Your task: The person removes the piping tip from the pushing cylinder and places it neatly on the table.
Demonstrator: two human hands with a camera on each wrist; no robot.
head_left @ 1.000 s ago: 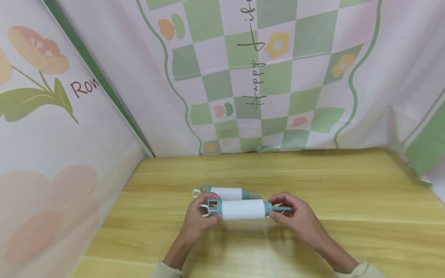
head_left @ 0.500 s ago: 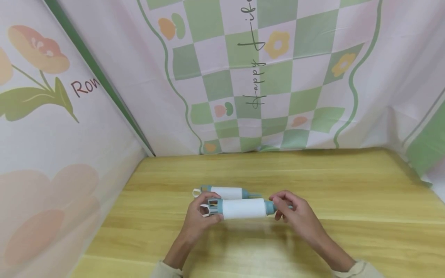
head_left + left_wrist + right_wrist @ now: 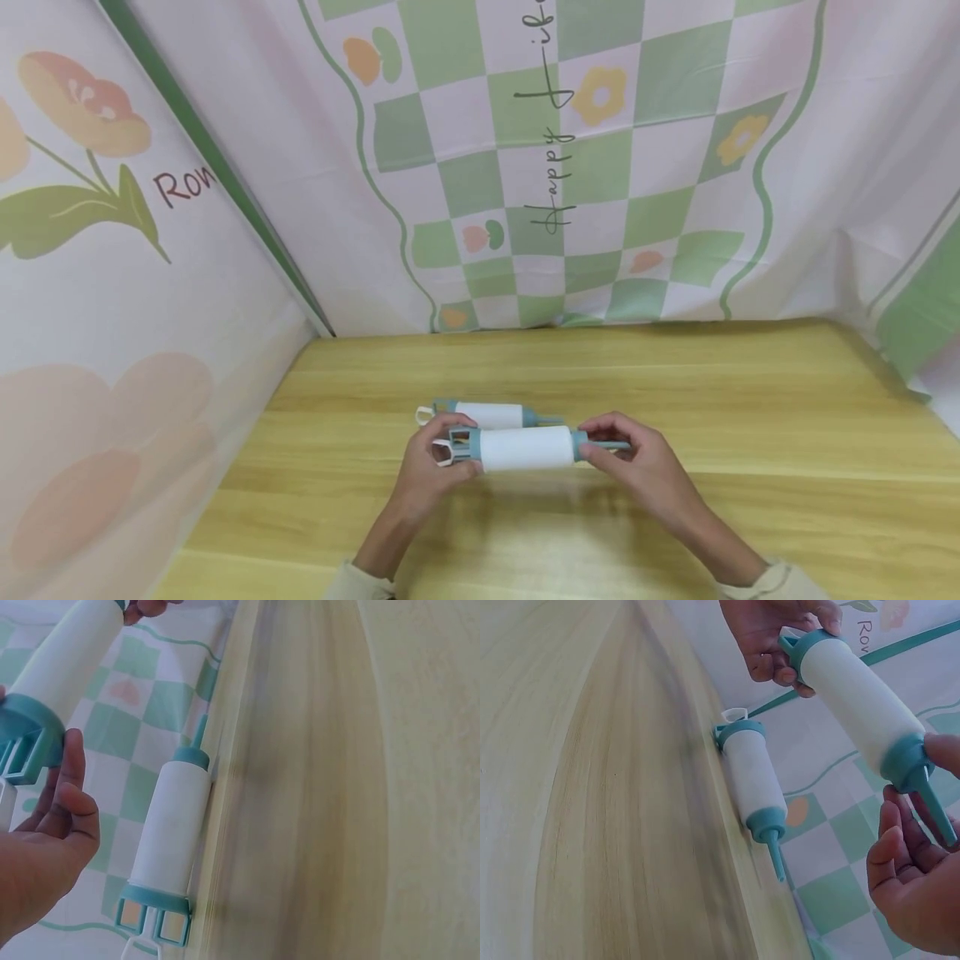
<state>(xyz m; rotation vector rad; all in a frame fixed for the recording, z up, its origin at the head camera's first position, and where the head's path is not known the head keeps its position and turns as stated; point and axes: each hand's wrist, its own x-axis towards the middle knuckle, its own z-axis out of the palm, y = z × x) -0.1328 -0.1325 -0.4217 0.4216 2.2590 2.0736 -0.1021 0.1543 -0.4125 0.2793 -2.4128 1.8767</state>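
A large syringe [image 3: 527, 448] with a white barrel, a teal frame at one end and a teal nozzle cap at the other is held level above the table. My left hand [image 3: 426, 477] grips its frame end, where a white loop handle [image 3: 444, 452] sticks out. At the other end my right hand [image 3: 651, 467] pinches the teal nozzle cap [image 3: 906, 761] between thumb and fingers, with the thin nozzle pointing right past the fingers. Just behind lies a second, matching syringe [image 3: 491, 415], touched by neither hand; the held one partly covers it in the head view.
The wooden table [image 3: 787, 400] stretches out on all sides of the hands. A white cloth with green checks [image 3: 585, 167] hangs along its far edge. Another printed cloth [image 3: 150, 317] hangs at the left.
My right thumb and fingers shifted along the nozzle end half a second ago and are now back around the cap. The left hand stays nearly still, as does the second syringe.
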